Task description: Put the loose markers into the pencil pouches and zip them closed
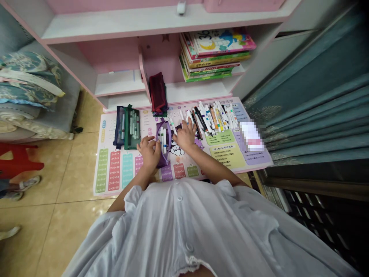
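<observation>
purple pouch is gaping on the mat, white markers showing inside; left hand is touching its nine-o'clock side, right hand is meeting a loose marker, both grips unclear. at two o'clock pens are heaping; at ten a green pouch is lying; print is reading "2×9=18".

On the multiplication-table mat, two mesh pouches lie side by side at the left. Next comes an open pouch with markers inside, between the left hand and right hand. Loose markers heap up farther right. Beyond the open pouch, stacked pouches lie by the bookshelf divider, books piled to their right. A curtain hangs rightmost.
</observation>
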Demonstrator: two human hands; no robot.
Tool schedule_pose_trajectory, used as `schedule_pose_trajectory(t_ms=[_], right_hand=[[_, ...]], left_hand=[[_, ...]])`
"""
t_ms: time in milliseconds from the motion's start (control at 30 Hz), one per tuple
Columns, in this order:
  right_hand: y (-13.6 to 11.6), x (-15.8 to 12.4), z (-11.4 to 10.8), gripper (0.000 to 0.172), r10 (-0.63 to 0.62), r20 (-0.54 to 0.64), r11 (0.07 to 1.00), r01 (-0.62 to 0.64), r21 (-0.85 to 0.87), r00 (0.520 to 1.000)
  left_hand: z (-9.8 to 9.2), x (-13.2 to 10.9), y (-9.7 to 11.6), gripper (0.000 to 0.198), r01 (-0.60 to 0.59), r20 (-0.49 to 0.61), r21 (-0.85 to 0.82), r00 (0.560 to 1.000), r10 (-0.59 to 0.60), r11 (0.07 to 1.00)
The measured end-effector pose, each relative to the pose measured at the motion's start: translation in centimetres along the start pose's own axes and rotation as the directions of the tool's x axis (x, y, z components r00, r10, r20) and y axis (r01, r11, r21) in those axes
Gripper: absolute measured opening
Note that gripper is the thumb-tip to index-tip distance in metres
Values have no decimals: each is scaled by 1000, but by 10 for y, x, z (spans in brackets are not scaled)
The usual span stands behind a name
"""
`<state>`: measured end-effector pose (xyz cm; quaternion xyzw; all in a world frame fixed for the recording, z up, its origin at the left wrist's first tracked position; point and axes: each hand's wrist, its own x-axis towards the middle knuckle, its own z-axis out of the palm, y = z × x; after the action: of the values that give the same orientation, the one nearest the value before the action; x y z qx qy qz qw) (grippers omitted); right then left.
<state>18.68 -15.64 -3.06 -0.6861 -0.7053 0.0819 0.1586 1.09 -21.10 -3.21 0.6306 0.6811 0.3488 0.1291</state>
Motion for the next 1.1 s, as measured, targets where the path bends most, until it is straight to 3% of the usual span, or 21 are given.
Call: schedule_pose_trajectory(t_ms=[200,367,667,1100], right_hand=[[-11,-16,-21,16,20,-83,993,-10,121,996],[-25,-34,-29,18,-47,-12,979,48,196,999],[-39,-38,-22,22,-82,101,985,65,159,992],[-44,-39,-13,34,-154,124,983,139,121,980]], left_hand=[[-1,0,0,24,8,11,-10,1000,-8,1000],[-3,0,2,24,10,12,-11,1000,-10,1000],[-4,1,4,23,16,24,1,1000,-16,1000],[-3,0,4,23,5,16,14,1000,-5,1000]])
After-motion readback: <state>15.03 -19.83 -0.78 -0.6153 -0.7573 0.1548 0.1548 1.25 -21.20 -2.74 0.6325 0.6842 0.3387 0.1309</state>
